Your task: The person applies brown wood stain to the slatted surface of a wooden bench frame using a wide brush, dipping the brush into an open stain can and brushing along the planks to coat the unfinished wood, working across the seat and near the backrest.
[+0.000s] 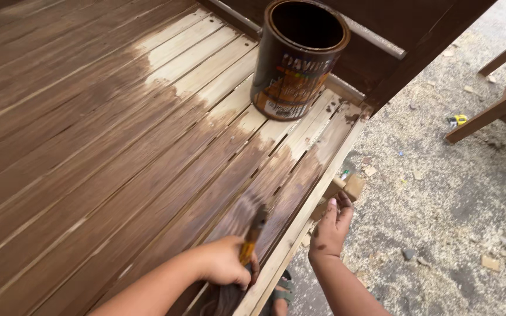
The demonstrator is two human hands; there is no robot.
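My left hand (226,263) grips the yellow handle of a paintbrush (254,229). Its blurred bristles touch a slat near the front right of a slatted wooden panel (89,146). Most of the slats are stained dark brown. A pale bare patch (206,52) shows around an open tin of brown stain (297,58), which stands upright at the panel's far right corner. My right hand (330,227) holds nothing, with its fingers resting spread on the panel's right edge rail. Brown stain spots mark that hand.
To the right lies gritty ground (440,205) strewn with sawdust and wood scraps. A small wood block (352,187) sits just past my right hand. Dark wooden furniture legs (499,105) stand at the upper right, beside a small yellow object (457,120). My sandalled foot (282,289) shows below the rail.
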